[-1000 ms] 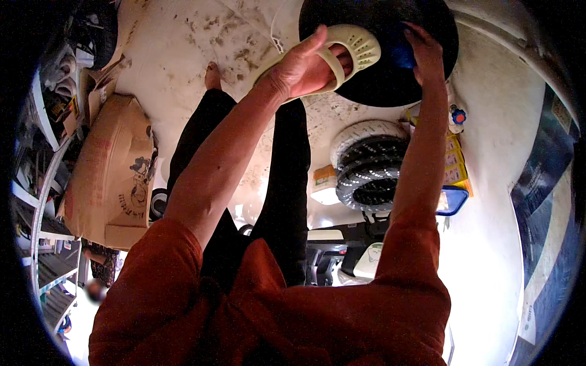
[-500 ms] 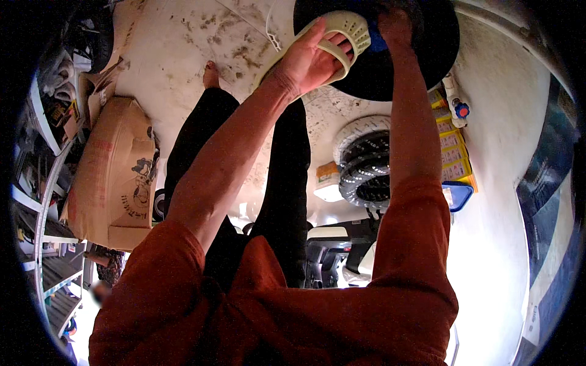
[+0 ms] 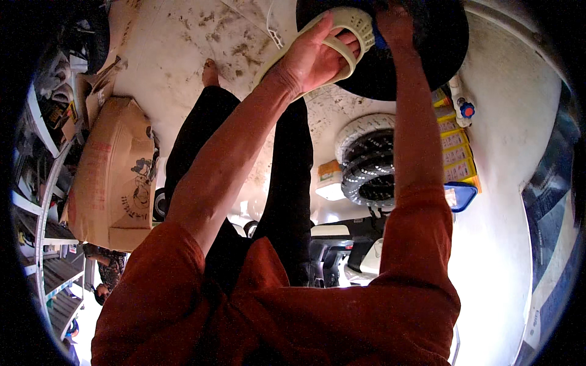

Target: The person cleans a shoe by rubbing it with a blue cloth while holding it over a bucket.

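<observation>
My left hand [image 3: 310,60] holds a pale cream clog [image 3: 357,25] with small holes in its toe and a strap. The fingers are pushed into the clog's opening, and the thumb rests on its outer edge. Behind it at the top is a wide, round black tub [image 3: 439,58]. My right hand [image 3: 395,25] is over that tub, close to the clog's toe, its fingers curled in deep shadow. Something blue [image 3: 380,41] shows beside those fingers; its kind cannot be made out.
A large cardboard box [image 3: 101,177] and metal shelving [image 3: 44,213] stand on the left, with a person [image 3: 108,268] beyond. Stacked tyres [image 3: 366,168], yellow boxes [image 3: 455,149] and a pipe valve [image 3: 466,110] are on the right. The pale floor [image 3: 177,43] is stained.
The view has shifted slightly, and the right hand and tub appear a little farther right. Both hands keep nearly the same pose, with the clog still on the left one.
</observation>
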`<state>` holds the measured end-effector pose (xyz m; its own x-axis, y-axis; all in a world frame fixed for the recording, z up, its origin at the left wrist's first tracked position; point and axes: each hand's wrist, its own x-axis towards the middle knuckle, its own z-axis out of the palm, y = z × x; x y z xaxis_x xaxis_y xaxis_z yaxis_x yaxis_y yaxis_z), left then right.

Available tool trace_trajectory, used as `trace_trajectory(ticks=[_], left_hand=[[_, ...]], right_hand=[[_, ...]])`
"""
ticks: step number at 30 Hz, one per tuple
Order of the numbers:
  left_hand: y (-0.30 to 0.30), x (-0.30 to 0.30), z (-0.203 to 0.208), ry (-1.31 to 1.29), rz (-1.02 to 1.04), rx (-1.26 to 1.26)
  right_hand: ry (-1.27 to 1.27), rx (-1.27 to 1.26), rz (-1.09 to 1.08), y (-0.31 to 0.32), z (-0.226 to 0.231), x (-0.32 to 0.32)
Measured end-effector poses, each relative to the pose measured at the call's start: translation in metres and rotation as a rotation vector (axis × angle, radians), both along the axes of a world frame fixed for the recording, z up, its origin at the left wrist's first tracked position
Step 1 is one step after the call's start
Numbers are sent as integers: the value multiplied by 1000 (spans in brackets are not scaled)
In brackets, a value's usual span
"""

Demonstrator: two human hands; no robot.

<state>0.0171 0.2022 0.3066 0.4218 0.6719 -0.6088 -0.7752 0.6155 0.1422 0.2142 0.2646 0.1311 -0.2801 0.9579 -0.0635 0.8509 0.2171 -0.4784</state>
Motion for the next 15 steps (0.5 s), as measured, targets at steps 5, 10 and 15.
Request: trace_trajectory(ticks=[5, 10, 15], left_hand=[[2, -2, 6, -50, 5, 26], [4, 1, 7, -57, 30, 33], [4, 5, 6, 2, 38, 36]], right_hand=[[-294, -258, -190, 16, -36, 26], [-191, -496, -367, -14, -41, 27], [37, -606, -485, -29, 41, 45]])
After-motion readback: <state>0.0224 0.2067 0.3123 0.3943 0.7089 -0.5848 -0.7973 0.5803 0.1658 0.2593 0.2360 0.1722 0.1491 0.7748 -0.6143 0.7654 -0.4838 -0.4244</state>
